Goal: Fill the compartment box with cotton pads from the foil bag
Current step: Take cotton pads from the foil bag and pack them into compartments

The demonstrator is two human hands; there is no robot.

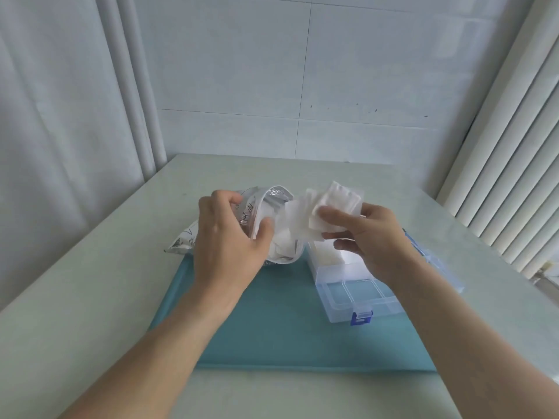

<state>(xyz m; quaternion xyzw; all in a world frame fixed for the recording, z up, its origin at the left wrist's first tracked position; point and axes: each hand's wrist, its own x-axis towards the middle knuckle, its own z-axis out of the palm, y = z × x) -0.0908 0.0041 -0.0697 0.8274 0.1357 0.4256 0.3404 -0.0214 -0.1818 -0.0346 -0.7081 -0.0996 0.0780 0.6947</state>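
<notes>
Pale tiled wall (302, 71) fills the top of the frame, with curtain folds (60, 101) at the upper left and ribbed white panels (514, 146) at the right. Below it a light bench (90, 282) carries a teal mat (272, 322) in the lower centre.

At centre frame, the right hand's fingers (332, 213) and thumb pinch a loose bunch of white cotton pads (326, 207), held above the far end of the compartment box (357, 294). The right hand (372, 237) is raised, its forearm running to the lower right corner.

The left hand's fingers (223, 198) curl over the rim of the foil bag (272, 201), thumb pressing its open mouth. The left hand (227, 240) shows its back, forearm reaching to the lower left.

The clear box sits open on the mat's right side, with white pads in its far compartment and a blue latch (361, 317).
</notes>
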